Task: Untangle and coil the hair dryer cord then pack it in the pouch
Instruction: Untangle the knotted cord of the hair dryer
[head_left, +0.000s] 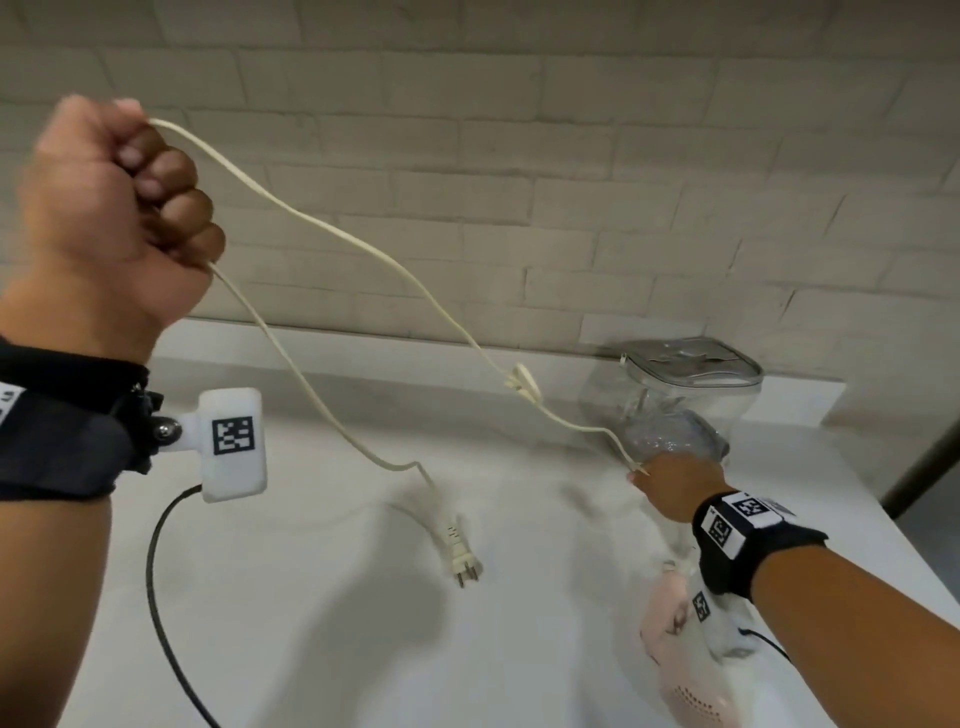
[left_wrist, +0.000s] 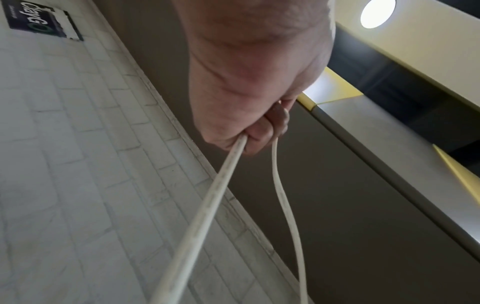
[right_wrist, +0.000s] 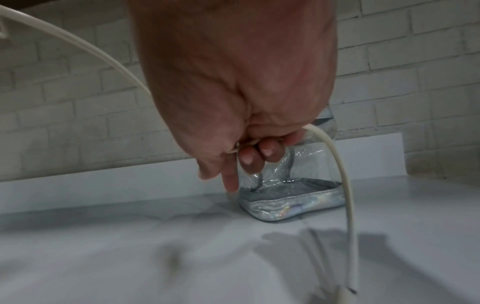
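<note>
- Cord (head_left: 332, 234): cream, flat, stretched in the air above the counter (head_left: 311, 597) between my two hands. A small knot (head_left: 521, 383) sits on the span, nearer the right hand than the left.
- Left hand (head_left: 111, 208): raised high, well above the knot, fist curled round the cord. Two strands leave the fist: one runs down to the knot, the other drops to the plug (head_left: 460, 551), which lies on the counter below and left of the knot.
- Right hand (head_left: 675, 480): low, below and right of the knot, fingers curled and pinching the cord; in the right wrist view the cord arcs out of the grip and down toward the counter.
- Hair dryer (head_left: 680, 660): pink, on the counter below the right wrist, partly hidden by it and blurred.
- Pouch (head_left: 675, 410): clear with silver trim, standing upright just behind the right hand, beyond the knot. I cannot tell whether its top is open.
- Step in hand, my judgement: untangling; coiling not begun.
- How to do it well: slacken the span first, since tension probably tightens the knot. Bring both hands toward the knot, pick the loop open, feed the plug end back through.
- Risk: a sharp tug may drag the dryer.
</note>
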